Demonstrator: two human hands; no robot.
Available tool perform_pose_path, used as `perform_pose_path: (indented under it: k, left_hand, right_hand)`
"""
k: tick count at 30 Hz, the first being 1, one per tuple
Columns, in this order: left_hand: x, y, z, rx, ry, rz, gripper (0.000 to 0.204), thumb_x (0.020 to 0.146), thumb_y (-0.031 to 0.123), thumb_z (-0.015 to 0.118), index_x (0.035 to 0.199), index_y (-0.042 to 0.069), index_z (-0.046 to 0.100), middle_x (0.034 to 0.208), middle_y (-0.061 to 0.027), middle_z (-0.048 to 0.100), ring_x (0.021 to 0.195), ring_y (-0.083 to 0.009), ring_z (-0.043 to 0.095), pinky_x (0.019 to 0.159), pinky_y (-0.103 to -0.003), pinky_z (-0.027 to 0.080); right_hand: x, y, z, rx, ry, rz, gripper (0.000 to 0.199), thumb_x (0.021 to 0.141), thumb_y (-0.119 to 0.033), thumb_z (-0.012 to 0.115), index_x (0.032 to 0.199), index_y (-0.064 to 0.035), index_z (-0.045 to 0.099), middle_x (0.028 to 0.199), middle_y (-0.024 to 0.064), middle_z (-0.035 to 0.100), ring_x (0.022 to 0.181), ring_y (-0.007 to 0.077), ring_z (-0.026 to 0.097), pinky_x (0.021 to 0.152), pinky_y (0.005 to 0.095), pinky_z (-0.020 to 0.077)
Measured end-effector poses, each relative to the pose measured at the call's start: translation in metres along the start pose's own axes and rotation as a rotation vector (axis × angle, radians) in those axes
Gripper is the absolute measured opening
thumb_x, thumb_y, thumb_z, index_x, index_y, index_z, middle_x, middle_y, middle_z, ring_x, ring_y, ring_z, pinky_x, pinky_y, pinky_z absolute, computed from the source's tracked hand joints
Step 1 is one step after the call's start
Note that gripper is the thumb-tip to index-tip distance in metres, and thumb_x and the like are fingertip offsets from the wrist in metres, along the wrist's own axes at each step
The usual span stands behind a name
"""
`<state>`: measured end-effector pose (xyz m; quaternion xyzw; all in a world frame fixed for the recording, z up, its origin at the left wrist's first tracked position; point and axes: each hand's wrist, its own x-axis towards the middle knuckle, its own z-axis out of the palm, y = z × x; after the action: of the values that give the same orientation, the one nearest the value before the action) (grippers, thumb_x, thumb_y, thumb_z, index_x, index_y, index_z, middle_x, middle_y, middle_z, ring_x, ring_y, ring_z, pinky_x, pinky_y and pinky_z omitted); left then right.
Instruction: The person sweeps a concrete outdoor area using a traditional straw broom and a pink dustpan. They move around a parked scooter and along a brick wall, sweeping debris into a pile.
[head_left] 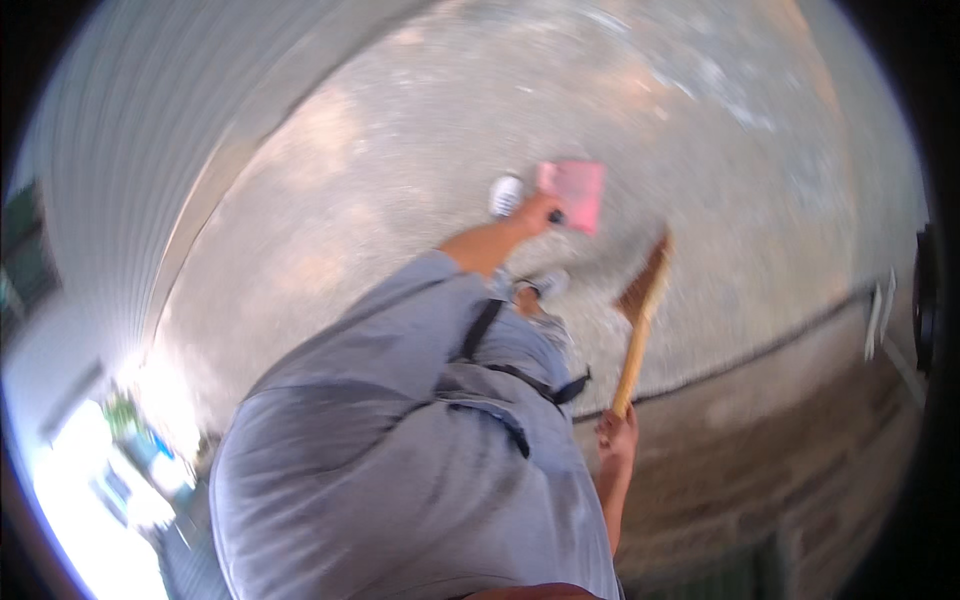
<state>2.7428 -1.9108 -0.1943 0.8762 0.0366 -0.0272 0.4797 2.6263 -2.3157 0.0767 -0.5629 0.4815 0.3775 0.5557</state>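
Left hand (537,213) grips the pink dustpan (575,193) far out – right hand (616,432) clasps the broom (640,320) (near side). We judge sweeping underway; next, brush toward the pan.

One pink dustpan (574,193), one broom (642,300), two shoes (506,195).

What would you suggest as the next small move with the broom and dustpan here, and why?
Probably draw the broom toward the pink dustpan. The left hand holds the pan low over the concrete floor, the right hand grips the wooden handle, and the bristles sit apart from the pan.
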Motion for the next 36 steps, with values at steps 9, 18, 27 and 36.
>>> perform_pose_path:
  k: [9, 18, 27, 36]
  left_hand:
    - [-0.046, -0.002, -0.165, -0.254, 0.092, -0.232, 0.02, 0.063, 0.004, 0.064, 0.079, 0.009, 0.053, 0.077, -0.0125, 0.058, 0.074, -0.0335, 0.058, 0.065, -0.04, 0.044]
    - [-0.061, -0.067, -0.242, -0.179, 0.218, -0.339, 0.029, 0.07, 0.003, 0.068, 0.098, 0.008, 0.061, 0.084, -0.0095, 0.064, 0.074, -0.0162, 0.061, 0.072, -0.03, 0.049]
    - [-0.017, -0.059, -0.276, -0.088, 0.331, -0.593, 0.02, 0.071, 0.001, 0.064, 0.087, 0.01, 0.057, 0.073, -0.0053, 0.056, 0.07, -0.013, 0.051, 0.067, -0.027, 0.045]
    - [0.107, -0.021, -0.29, -0.038, 0.378, -0.786, 0.017, 0.072, 0.004, 0.066, 0.086, 0.01, 0.06, 0.072, -0.0029, 0.055, 0.069, -0.011, 0.05, 0.067, -0.027, 0.044]
  right_hand:
    - [0.116, -0.048, -0.036, 0.312, -0.187, 0.674, 0.012, 0.08, -0.003, 0.044, 0.088, 0.0054, 0.047, 0.062, 0.0049, 0.048, 0.043, 0.01, 0.041, 0.034, 0.0199, 0.038]
    - [0.123, -0.19, 0.08, 0.383, -0.019, 0.452, 0.013, 0.086, -0.007, 0.036, 0.075, -0.0015, 0.041, 0.05, 0.001, 0.038, 0.038, 0.0103, 0.037, 0.033, 0.0194, 0.0368]
    - [0.201, -0.351, 0.104, -0.212, 0.121, -0.025, 0.013, 0.079, -0.003, 0.052, 0.069, -0.0036, 0.043, 0.052, 0.005, 0.044, 0.036, 0.0134, 0.041, 0.03, 0.0239, 0.0339]
    - [0.22, -0.451, 0.247, -0.59, -0.037, -0.07, 0.007, 0.07, -0.001, 0.057, 0.07, 0.0025, 0.051, 0.051, 0.0102, 0.047, 0.035, 0.0191, 0.042, 0.029, 0.0306, 0.0275]
